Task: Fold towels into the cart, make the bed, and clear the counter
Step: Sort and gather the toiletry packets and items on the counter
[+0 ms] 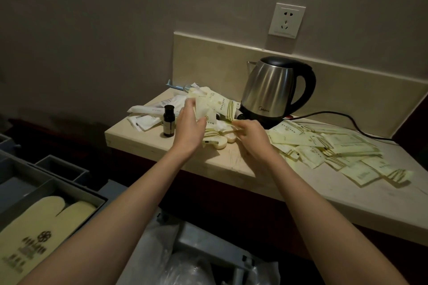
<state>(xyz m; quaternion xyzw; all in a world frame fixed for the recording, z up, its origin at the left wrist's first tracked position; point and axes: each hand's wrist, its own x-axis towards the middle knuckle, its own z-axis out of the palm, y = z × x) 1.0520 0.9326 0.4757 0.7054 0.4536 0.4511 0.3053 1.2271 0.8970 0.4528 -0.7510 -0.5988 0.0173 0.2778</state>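
Note:
On the stone counter [231, 164], pale yellow amenity packets [217, 105] are bunched up in front of the kettle. My left hand [188, 127] holds this bunch from the left, thumb and fingers around it. My right hand [251, 136] pinches packets at the bunch's lower right edge, just above the counter. Two small round soaps [222, 143] lie under the bunch. Several more packets [335, 152] are spread flat over the counter to the right.
A steel kettle [275, 90] on its black base stands behind the bunch, its cord [352, 122] running right. A small dark bottle [168, 120] stands left of my left hand. A grey cart [58, 183] with yellow slippers [46, 227] sits lower left.

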